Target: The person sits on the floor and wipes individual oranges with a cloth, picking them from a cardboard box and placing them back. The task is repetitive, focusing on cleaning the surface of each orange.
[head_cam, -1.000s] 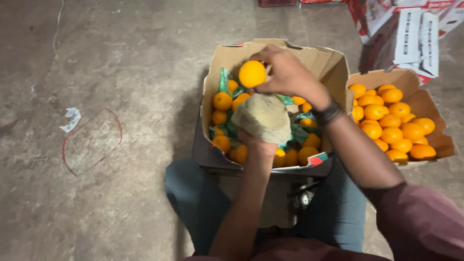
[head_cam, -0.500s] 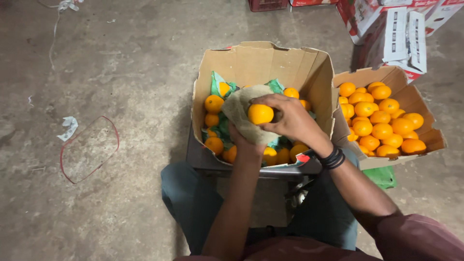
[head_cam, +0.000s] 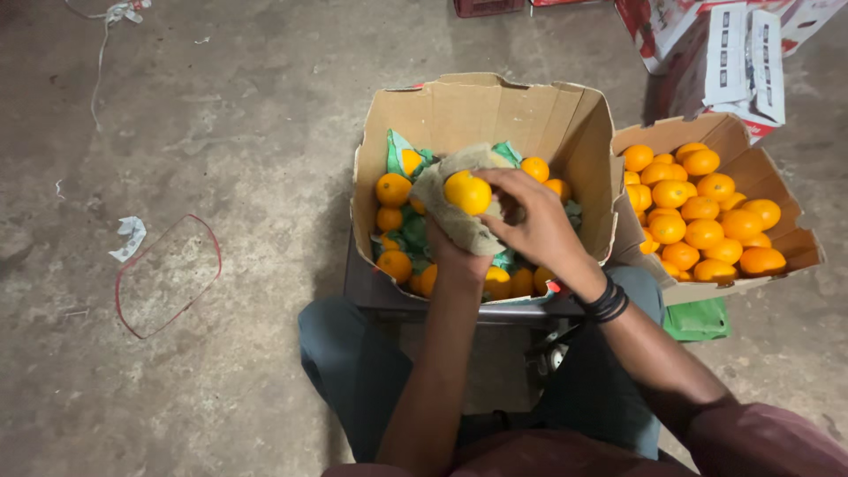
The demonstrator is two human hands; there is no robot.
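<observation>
The left hand (head_cam: 455,252) holds a crumpled beige cloth (head_cam: 450,208) cupped beneath a round orange fruit (head_cam: 467,192), while the right hand (head_cam: 534,225) closes its fingers on that fruit, pressing it into the cloth. Both hover over the open brown cardboard box (head_cam: 481,110) of oranges with green paper; a second box of oranges (head_cam: 702,216) stands just beside.

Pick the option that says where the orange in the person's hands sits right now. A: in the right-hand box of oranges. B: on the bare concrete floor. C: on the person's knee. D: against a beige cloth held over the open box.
D: the orange lies against the beige cloth cupped in the left hand, with the right hand beside it, above the open box.
</observation>
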